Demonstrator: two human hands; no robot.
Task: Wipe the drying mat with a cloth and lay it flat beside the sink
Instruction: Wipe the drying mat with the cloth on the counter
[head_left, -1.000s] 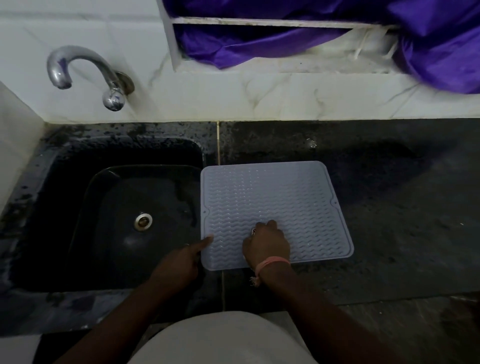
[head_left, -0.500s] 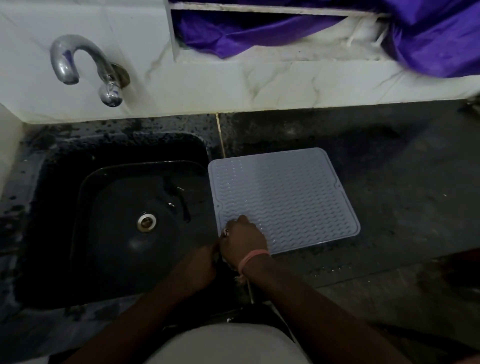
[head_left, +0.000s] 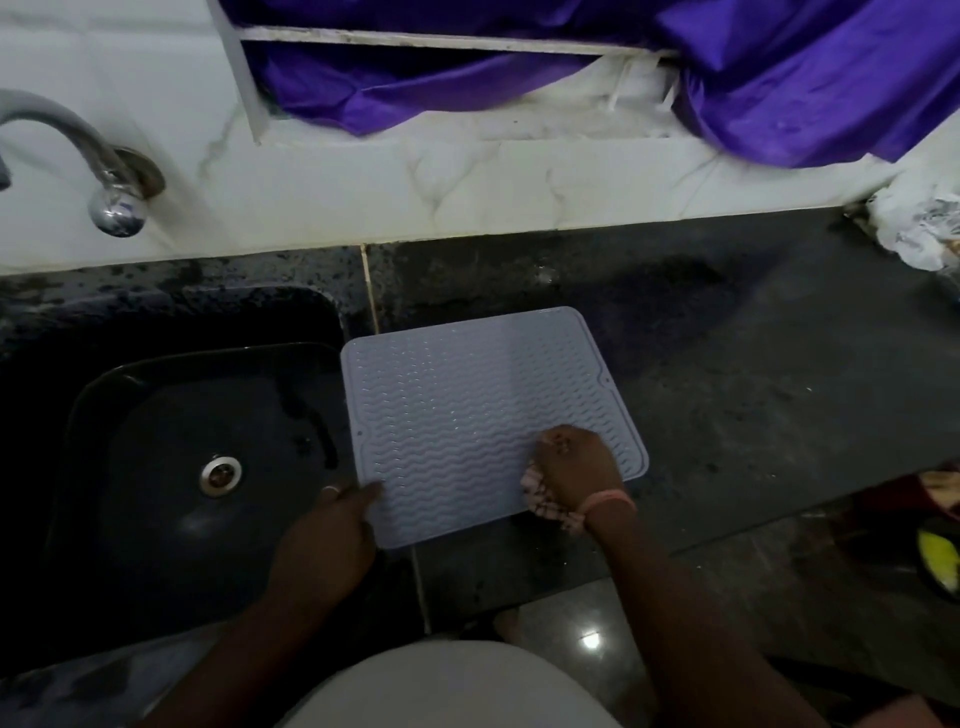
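A pale grey ribbed drying mat (head_left: 467, 405) lies flat on the dark counter, its left edge over the rim of the black sink (head_left: 156, 415). My right hand (head_left: 576, 470) is curled round a small bunched cloth (head_left: 540, 499) and presses it on the mat's near right part. My left hand (head_left: 332, 530) rests at the mat's near left corner, its fingers touching the mat's edge.
A chrome tap (head_left: 98, 171) juts from the white tiled wall above the sink. Purple fabric (head_left: 779, 78) hangs over the ledge behind. A crumpled white bag (head_left: 919, 223) sits at the counter's far right. The counter's front edge (head_left: 727, 530) runs close behind the mat.
My right hand has slid with the cloth from the mat's near left corner to its near right part. My left hand stays at the near left corner.
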